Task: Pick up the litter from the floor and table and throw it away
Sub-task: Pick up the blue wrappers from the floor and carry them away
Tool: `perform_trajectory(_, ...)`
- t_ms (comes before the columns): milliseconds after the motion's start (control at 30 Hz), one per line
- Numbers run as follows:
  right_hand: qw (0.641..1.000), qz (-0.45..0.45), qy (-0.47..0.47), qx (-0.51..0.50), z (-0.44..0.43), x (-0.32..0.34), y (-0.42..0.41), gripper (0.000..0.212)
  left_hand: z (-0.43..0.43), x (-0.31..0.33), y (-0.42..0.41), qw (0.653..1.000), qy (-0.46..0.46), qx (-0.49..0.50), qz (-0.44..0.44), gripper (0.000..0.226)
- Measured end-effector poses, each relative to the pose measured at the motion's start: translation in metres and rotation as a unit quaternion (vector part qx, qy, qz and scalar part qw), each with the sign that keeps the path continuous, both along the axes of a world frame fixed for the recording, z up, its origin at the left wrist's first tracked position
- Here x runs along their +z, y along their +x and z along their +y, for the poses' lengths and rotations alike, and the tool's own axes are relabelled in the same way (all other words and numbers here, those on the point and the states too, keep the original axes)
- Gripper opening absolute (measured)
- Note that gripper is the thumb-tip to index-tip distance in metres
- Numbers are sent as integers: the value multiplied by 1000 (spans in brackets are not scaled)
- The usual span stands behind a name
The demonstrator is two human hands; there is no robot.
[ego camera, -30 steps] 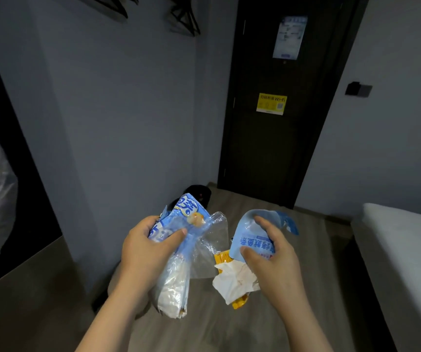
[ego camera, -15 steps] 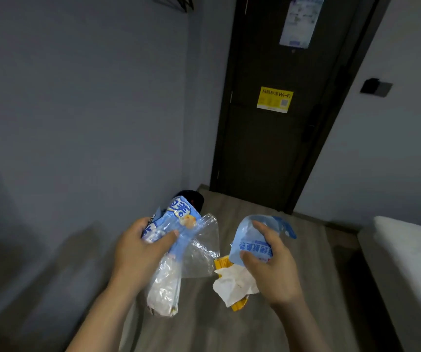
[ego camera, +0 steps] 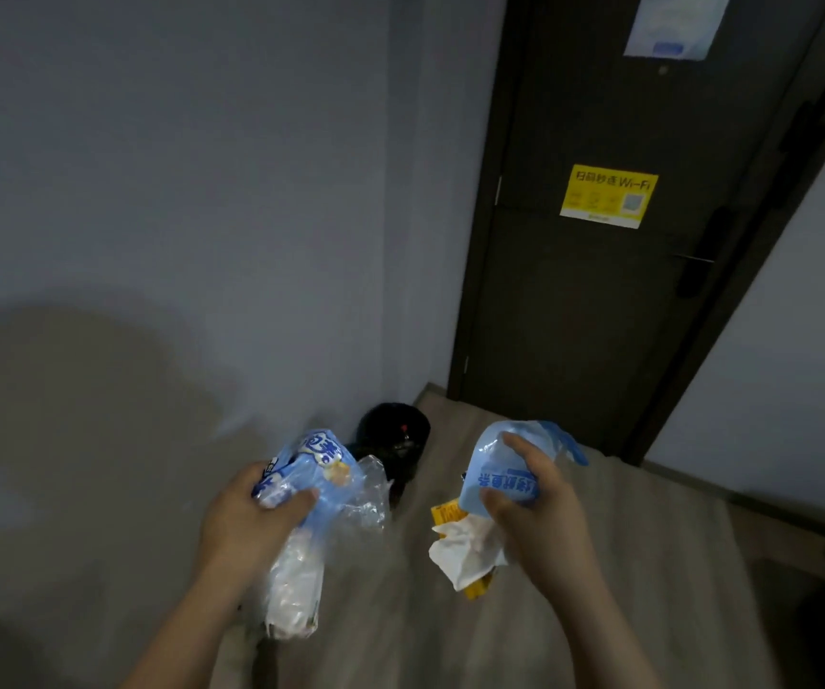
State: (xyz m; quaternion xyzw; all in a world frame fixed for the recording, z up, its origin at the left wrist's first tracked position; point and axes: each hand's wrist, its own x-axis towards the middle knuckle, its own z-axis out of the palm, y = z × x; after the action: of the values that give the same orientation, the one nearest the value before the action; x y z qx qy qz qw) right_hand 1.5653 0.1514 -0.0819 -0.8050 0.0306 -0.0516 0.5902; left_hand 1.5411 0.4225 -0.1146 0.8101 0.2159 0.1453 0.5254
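black bin (ego camera: 390, 432) nearer | left hand (ego camera: 244, 522) grips wrappers (ego camera: 313, 472) | right hand (ego camera: 547, 524) grips packet (ego camera: 492, 469)

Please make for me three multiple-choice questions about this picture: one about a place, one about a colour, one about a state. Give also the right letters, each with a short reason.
1. Where is the yellow Wi-Fi sticker?
A) on the dark door
B) on the floor
C) on the bed

2. What colour is the packet in the right hand?
A) red
B) light blue
C) green

3. What is the left hand doing?
A) hanging open and empty
B) gripping a blue-and-white wrapper
C) pressing flat on the wall

Answers:
1 A: the sticker sits on the door panel.
2 B: the packet above the thumb is pale blue.
3 B: the fingers and thumb curl round the wrapper.
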Motion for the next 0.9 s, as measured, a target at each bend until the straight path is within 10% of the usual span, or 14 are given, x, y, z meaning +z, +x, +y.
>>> perform_trajectory(900, 973, 176, -146, 23, 79, -99, 420, 55, 90, -106, 414, 985, -55, -45, 155, 25)
